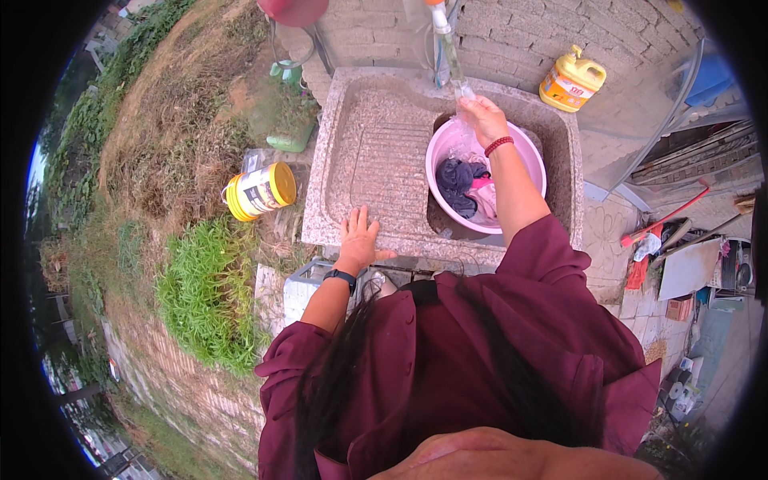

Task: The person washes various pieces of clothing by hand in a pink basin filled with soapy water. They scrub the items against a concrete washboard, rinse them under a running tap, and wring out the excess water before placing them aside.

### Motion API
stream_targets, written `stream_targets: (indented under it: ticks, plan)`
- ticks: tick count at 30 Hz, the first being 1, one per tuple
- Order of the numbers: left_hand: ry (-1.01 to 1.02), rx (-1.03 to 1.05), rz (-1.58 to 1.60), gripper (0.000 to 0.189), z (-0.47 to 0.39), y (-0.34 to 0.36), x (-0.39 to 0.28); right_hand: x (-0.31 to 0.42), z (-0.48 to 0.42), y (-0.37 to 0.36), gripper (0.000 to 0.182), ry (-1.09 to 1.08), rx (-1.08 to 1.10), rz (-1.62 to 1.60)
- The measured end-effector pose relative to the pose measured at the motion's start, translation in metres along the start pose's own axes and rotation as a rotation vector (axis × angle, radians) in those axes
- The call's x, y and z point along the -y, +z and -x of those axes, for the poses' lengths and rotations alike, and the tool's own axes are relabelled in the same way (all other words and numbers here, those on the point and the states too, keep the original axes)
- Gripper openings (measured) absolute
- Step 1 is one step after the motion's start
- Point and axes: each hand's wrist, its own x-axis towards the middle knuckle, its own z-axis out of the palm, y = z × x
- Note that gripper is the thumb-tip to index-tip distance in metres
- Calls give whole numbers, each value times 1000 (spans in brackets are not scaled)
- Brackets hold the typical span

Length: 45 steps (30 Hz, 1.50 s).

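Note:
My right hand (485, 120), with a red bead bracelet at the wrist, is at the lower end of a clear hose (451, 57) hanging from a white tap pipe (440, 18); its fingers close around the hose end. Water falls from there into a pink plastic basin (537, 162) in the bowl of a stone sink. Dark clothes (454, 175) and pink clothes (485, 197) lie wet in the basin. My left hand (359, 239), a dark band on its wrist, rests with fingers spread on the front rim of the sink's ribbed washboard (390, 159), holding nothing.
A yellow detergent jug (573, 79) stands at the sink's back right corner, by a block wall (510, 36). Left of the sink are a yellow bucket (261, 191), a green plastic container (291, 138) and green plants (207, 294). A red-handled tool (666, 214) is at right.

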Motion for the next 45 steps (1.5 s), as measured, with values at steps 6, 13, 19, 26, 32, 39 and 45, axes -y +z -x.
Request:
stream_targets:
  ticks: [6,13,19,26,32,39,45]
  plan:
    - [-2,4,6,90,0,-1,0,3,0,3,20,-33,-26,72]
    - [-4,16,14,91,1,-3,-1,4,-1,2,19,-69,-49,124]
    - [-6,34,17,91,0,-6,-3,4,-2,3,15,-117,-75,167]
    - [1,-7,31,88,1,-1,0,9,0,4,14,-153,-38,242]
    - [11,-22,28,87,1,-2,-2,10,-2,-2,16,-114,-20,305]
    - [3,-15,26,88,1,-2,-1,18,1,4,40,-185,122,321]
    - [2,-7,22,89,0,-2,-2,32,-2,5,54,-175,171,517]
